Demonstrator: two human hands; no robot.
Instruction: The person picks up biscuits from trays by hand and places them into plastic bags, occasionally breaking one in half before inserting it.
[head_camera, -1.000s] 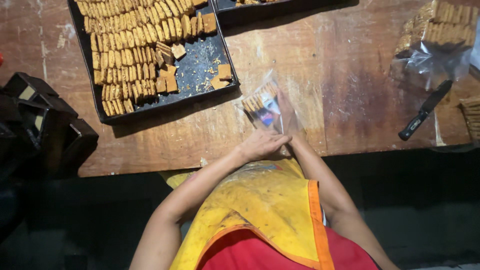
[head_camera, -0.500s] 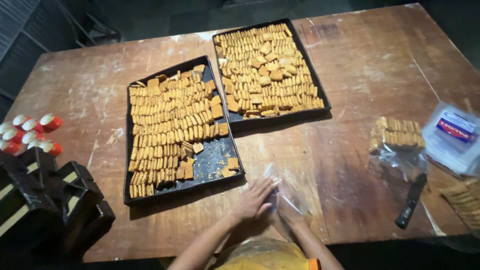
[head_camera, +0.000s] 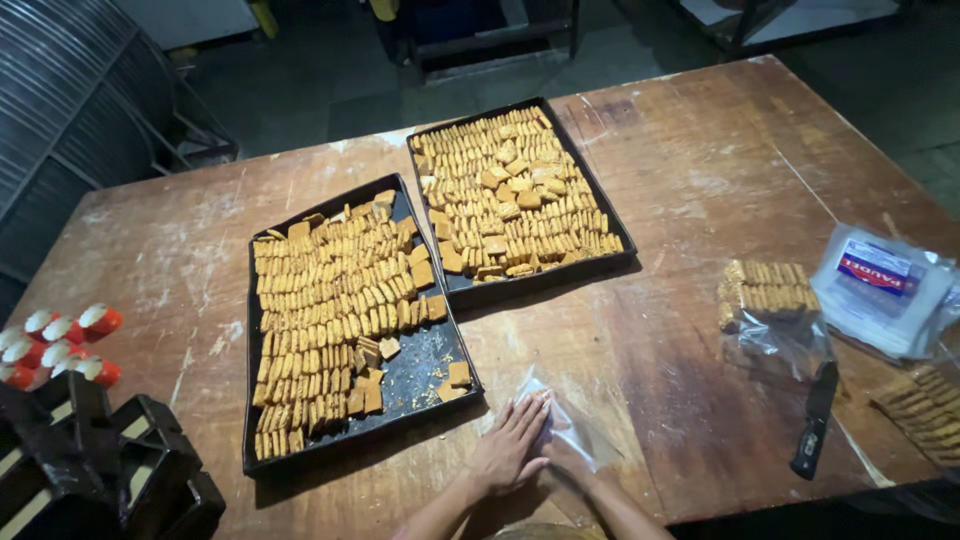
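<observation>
The left hand (head_camera: 512, 442) lies flat, fingers spread, pressing on a clear plastic bag (head_camera: 560, 425) on the wooden table (head_camera: 700, 180). The right hand (head_camera: 565, 462) sits just beside it under or against the same bag; how its fingers are set I cannot tell, since the film and the left hand cover them. The bag lies flat under the hands, at the near edge of the table. Just left of the hands is a dark tray (head_camera: 425, 365) of tan biscuits in rows, with a bare patch at its near corner where a few loose pieces lie. Beyond the hands and touching that tray stands a second tray (head_camera: 590, 205), nearly full. Well to the right of the hands sits a packed block of biscuits (head_camera: 768, 288) in clear wrap, and past it a stack of flat clear bags (head_camera: 880, 290) bearing a rectangular red, white and blue label. A black-handled knife (head_camera: 812, 420) lies right of the hands, with more biscuits (head_camera: 925, 405) beyond it. Far left are black crates (head_camera: 100, 460) and red-and-white capped items (head_camera: 60, 345).
</observation>
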